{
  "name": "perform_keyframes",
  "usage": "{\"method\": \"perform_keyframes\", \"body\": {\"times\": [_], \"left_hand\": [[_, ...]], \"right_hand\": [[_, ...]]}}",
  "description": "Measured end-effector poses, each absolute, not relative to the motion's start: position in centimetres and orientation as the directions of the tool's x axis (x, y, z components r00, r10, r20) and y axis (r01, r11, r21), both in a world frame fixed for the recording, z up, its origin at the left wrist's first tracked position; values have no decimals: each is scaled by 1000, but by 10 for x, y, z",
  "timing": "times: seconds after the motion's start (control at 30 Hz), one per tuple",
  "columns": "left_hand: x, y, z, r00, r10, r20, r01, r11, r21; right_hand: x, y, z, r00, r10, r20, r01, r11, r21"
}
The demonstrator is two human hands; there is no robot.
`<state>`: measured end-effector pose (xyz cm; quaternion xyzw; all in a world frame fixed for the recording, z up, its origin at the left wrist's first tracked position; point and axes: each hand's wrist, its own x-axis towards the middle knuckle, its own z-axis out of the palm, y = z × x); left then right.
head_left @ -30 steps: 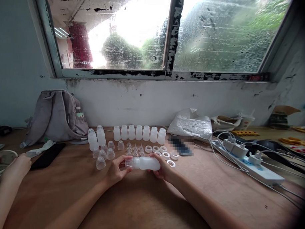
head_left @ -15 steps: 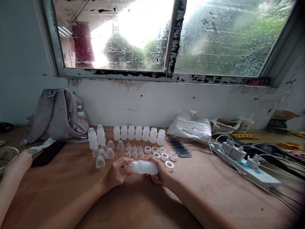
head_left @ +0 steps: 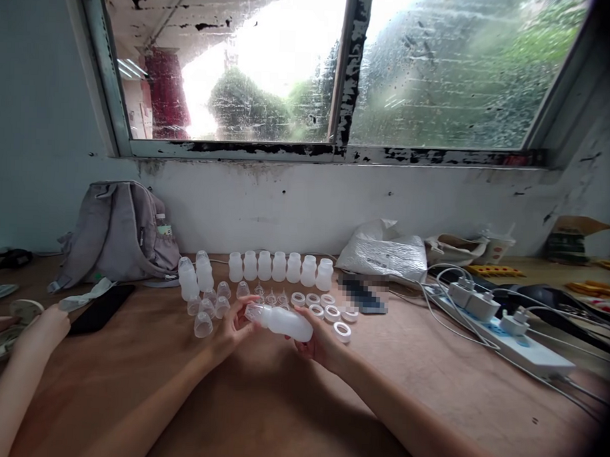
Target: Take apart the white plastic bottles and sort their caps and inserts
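Observation:
A frosted white baby bottle (head_left: 284, 323) is held on its side above the tabletop, its capped end to the left and slightly raised. My left hand (head_left: 235, 326) is closed around the clear cap end, while my right hand (head_left: 315, 339) grips the bottle's base. Just behind stand small clear teats (head_left: 271, 298) in rows, partly hidden by the left hand. White collar rings (head_left: 332, 313) lie to the right. Several clear dome caps (head_left: 203, 324) are grouped on the left. Two capped bottles (head_left: 204, 270) stand behind these caps, and open bottles (head_left: 279, 267) form a row at the back.
At the left, another person's hand (head_left: 44, 329) touches a pale round case (head_left: 26, 310) near a black phone-like slab (head_left: 101, 308). A grey backpack (head_left: 117, 235) leans on the wall. A silvery plastic bag (head_left: 384, 250) and a power strip (head_left: 521, 346) with cables lie to the right.
The held bottle has tilted, its cap end rising and its base dropping slightly. My left hand has moved up with the cap end. The view has shifted slightly.

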<state>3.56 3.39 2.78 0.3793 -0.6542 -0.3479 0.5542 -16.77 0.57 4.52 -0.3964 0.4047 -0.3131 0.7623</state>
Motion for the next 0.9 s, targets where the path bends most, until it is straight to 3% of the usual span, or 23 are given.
{"method": "perform_keyframes", "body": {"times": [0.2,0.33,0.43,0.67,0.9], "left_hand": [[44,23,46,28,-896,443,-133,436,890],[64,6,90,63,-822,566,-321,520,791],[83,-11,132,29,-767,640,-532,530,660],[111,-57,169,49,-829,556,-907,197,373],[132,-99,140,110,-863,494,-967,21,252]], "right_hand": [[-167,4,39,576,-777,-256,247,463,-851],[-172,-3,29,437,-883,-169,291,317,-903],[-176,-11,23,364,-912,-189,280,301,-912],[-176,-23,11,364,-886,-288,210,380,-901],[-174,-16,11,346,-906,-245,187,322,-928]]}}
